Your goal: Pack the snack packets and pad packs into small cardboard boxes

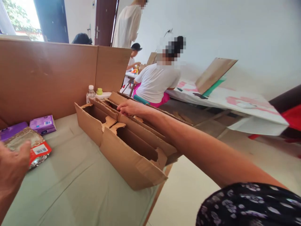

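A brown cardboard box with several open compartments [124, 169] stands along the right edge of the cloth-covered table. My right hand [129, 107] reaches across it to the far compartments. Its fingertips dip behind a cardboard wall, so whether they hold anything is hidden. At the left edge, my left hand [11, 166] is slightly blurred, its visible finger stretched out and nothing seen in it. It is nearest to a red and beige foil bag [39, 150], overlapping it in view; contact is unclear. Behind the bag lie a purple packet [43, 124] and another purple pack [14, 131].
A tall cardboard panel [51, 75] borders the table's far side. By it are a clear bottle [90, 94] and a white container with a yellow-green cap [99, 91]. Beyond, several people are near other tables, one seated in a white shirt [157, 81].
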Available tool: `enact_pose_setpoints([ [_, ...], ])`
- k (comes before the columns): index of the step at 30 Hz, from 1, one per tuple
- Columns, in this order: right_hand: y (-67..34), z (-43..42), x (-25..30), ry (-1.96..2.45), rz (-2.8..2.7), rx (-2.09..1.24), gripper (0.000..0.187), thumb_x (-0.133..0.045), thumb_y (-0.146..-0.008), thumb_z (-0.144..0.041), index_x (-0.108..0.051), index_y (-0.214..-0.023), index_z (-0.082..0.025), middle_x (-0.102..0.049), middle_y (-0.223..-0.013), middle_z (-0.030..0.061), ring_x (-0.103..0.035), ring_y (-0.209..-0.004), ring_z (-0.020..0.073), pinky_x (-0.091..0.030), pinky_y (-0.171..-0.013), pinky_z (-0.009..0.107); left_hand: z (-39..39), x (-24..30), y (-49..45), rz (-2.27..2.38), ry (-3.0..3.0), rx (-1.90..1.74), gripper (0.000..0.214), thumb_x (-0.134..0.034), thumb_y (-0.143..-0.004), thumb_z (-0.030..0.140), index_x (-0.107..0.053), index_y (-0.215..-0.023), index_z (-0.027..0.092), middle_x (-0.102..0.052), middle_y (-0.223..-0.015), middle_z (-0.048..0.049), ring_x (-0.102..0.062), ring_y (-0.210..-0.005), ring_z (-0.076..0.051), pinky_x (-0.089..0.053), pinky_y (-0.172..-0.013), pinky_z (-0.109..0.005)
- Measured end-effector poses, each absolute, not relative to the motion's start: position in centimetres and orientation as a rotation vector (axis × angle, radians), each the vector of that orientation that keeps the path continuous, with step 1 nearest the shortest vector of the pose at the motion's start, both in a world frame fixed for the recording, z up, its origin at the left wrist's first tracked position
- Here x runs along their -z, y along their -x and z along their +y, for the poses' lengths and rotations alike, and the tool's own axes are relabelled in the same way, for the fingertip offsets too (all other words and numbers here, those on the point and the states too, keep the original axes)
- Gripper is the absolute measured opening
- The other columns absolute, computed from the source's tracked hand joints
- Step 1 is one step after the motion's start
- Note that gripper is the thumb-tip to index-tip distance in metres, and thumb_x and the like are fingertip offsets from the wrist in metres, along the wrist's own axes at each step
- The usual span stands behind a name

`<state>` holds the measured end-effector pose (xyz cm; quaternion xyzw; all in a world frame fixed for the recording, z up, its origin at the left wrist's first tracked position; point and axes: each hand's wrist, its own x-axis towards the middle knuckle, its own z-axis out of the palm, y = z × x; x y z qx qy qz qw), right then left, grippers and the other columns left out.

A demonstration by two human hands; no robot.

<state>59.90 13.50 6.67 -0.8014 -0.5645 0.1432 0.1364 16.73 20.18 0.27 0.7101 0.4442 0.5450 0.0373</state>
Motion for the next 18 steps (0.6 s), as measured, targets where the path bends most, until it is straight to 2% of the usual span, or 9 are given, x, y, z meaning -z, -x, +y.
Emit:
enact_pose_setpoints([
  [2, -59.9, 13.9, -6.3, 2.279, -1.673, -0.483, 0.046, -0.044, -0.088, -0.006, -0.072, -0.121, -0.017, -0.079, -0.097, 0.0066, -0.071, -0.074, 0.0131, -0.05, -0.06, 0.018, 20.0, -1.8, -20.8, 1.09, -2.486, -1.622, 0.08, -0.062, -0.085, 0.03, -0.026, -0.155, 0.046, -0.023, -0.168, 0.0085, -0.022, -0.154, -0.04, -0.017, -0.127, -0.071],
  [4, -59.8, 14.2, -6.3, 2.235, -1.745, -0.523, 0.05, -0.042, -0.086, -0.003, -0.072, -0.124, -0.019, -0.079, -0.104, 0.0059, -0.072, -0.081, 0.0126, -0.052, -0.063, 0.017, 20.6, -3.2, -26.2, 0.694, -2.696, -1.513, 0.074, -0.059, -0.084, 0.02, -0.035, -0.153, 0.036, -0.036, -0.163, -0.0031, -0.032, -0.15, -0.04, -0.027, -0.122, -0.071],
  [6, -59.7, 14.4, -6.7, 2.208, -1.83, -0.53, 0.049, -0.044, -0.087, -0.003, -0.074, -0.122, -0.019, -0.079, -0.107, 0.0042, -0.072, -0.088, 0.0131, -0.053, -0.068, 0.017, 21.7, -4.2, -32.0, 0.524, -2.826, -1.288, 0.066, -0.052, -0.082, 0.01, -0.048, -0.145, 0.028, -0.051, -0.153, -0.0069, -0.039, -0.147, -0.033, -0.033, -0.121, -0.06],
  [8, -59.6, 14.7, -7.0, 2.208, -1.917, -0.508, 0.043, -0.049, -0.088, -0.007, -0.076, -0.119, -0.02, -0.079, -0.11, 0.0022, -0.071, -0.096, 0.0145, -0.053, -0.077, 0.018, 22.9, -4.6, -37.5, 0.382, -2.976, -0.834, 0.061, -0.05, -0.076, 0.004, -0.061, -0.132, 0.024, -0.06, -0.142, -0.008, -0.038, -0.147, -0.031, -0.031, -0.121, -0.055],
  [10, -59.5, 15.3, -7.1, 2.262, -1.983, -0.461, 0.033, -0.057, -0.089, -0.012, -0.077, -0.114, -0.019, -0.078, -0.112, 0.0035, -0.07, -0.103, 0.0182, -0.052, -0.085, 0.021, 23.9, -4.2, -41.6, 0.338, -3.02, -0.61, 0.041, -0.055, -0.077, 0.006, -0.07, -0.112, 0.023, -0.071, -0.12, -0.0075, -0.052, -0.134, -0.029, -0.037, -0.115, -0.051],
  [12, -59.5, 16.5, -6.6, 2.374, -2.01, -0.411, 0.023, -0.065, -0.089, -0.018, -0.077, -0.108, -0.014, -0.076, -0.114, 0.0104, -0.069, -0.108, 0.0237, -0.051, -0.09, 0.027, 24.6, -3.4, -44.0, 0.355, -3.041, -0.484, 0.016, -0.062, -0.086, 0.018, -0.071, -0.099, 0.02, -0.073, -0.102, -0.0062, -0.063, -0.115, -0.026, -0.043, -0.107, -0.05],
  [13, -59.6, 17.2, -6.2, 2.44, -2.013, -0.398, 0.021, -0.068, -0.09, -0.022, -0.076, -0.107, -0.012, -0.075, -0.114, 0.0131, -0.069, -0.108, 0.0252, -0.052, -0.091, 0.031, 24.8, -3.0, -44.6, 0.372, -3.049, -0.444, 0.012, -0.064, -0.091, 0.026, -0.07, -0.097, 0.018, -0.072, -0.099, -0.0056, -0.064, -0.108, -0.025, -0.045, -0.104, -0.05],
  [15, -59.7, 18.8, -5.1, 2.556, -2.015, -0.401, 0.028, -0.069, -0.093, -0.032, -0.071, -0.113, -0.012, -0.071, -0.116, 0.0137, -0.068, -0.106, 0.025, -0.056, -0.09, 0.038, 24.9, -2.3, -44.7, 0.401, -3.061, -0.415, 0.024, -0.063, -0.096, 0.04, -0.068, -0.1, 0.016, -0.07, -0.102, -0.0055, -0.064, -0.104, -0.023, -0.046, -0.102, -0.05],
  [18, -59.7, 20.7, -3.3, 2.619, -2.051, -0.402, 0.036, -0.065, -0.098, -0.038, -0.063, -0.126, -0.017, -0.065, -0.125, 0.0092, -0.067, -0.107, 0.0231, -0.058, -0.09, 0.044, 24.9, -1.8, -43.9, 0.42, -3.062, -0.427, 0.024, -0.063, -0.097, 0.04, -0.068, -0.099, 0.016, -0.07, -0.103, -0.0053, -0.064, -0.107, -0.023, -0.045, -0.105, -0.051],
])
